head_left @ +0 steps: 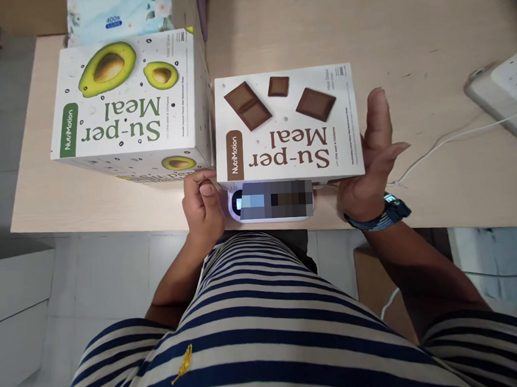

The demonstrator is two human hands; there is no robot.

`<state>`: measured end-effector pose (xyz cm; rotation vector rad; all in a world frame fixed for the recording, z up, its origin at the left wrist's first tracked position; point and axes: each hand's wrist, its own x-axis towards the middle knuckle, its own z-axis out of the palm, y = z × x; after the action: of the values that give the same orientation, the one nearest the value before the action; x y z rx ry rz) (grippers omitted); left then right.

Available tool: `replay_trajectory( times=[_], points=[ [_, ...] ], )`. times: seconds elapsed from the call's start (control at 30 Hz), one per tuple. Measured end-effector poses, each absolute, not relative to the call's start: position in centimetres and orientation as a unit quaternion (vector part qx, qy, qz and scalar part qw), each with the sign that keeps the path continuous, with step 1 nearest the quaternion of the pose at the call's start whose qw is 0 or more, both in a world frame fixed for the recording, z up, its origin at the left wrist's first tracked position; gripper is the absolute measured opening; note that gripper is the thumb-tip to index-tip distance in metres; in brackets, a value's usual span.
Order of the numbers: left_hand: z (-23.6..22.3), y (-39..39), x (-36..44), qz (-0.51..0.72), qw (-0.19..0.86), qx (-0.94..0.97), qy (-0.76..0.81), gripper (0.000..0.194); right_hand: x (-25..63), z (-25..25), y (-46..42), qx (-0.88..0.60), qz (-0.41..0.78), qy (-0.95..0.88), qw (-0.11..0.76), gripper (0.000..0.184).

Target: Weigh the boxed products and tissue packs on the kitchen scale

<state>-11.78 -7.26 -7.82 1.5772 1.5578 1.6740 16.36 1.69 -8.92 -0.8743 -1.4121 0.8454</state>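
Note:
A white meal shake box with chocolate pieces printed on it (288,143) sits in front of me, its lettering upside down. Under its near edge a white device with a lit display (233,205) sticks out; part of it is blurred over. My left hand (204,211) has curled fingers and a bent thumb, with the index finger close to the box's near left corner. I cannot tell whether it touches. On the box's right, my right hand (367,170) is open, thumb and fingers stretched out beside the side wall; some fingers are partly hidden.
To the left stands a larger avocado meal shake box (129,122), with a floral tissue pack (119,16) behind it. A white power strip (510,82) lies at the right, its cable (455,134) running toward the device. The table's front edge (113,225) is near my body.

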Motion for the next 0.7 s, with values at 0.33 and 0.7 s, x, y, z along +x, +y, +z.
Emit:
replay_trajectory(
  times=[0.33, 0.7],
  points=[
    [-7.5, -7.16, -11.11, 0.586, 0.166, 0.598, 0.521, 0.054, 16.12, -9.26, 2.58, -0.301, 0.279, -0.67, 0.618, 0.076],
    [-7.4, -7.62, -11.0, 0.596, 0.121, 0.601, 0.519, 0.057, 16.26, -9.4, 2.51, -0.296, 0.308, -0.667, 0.61, 0.073]
  ],
)
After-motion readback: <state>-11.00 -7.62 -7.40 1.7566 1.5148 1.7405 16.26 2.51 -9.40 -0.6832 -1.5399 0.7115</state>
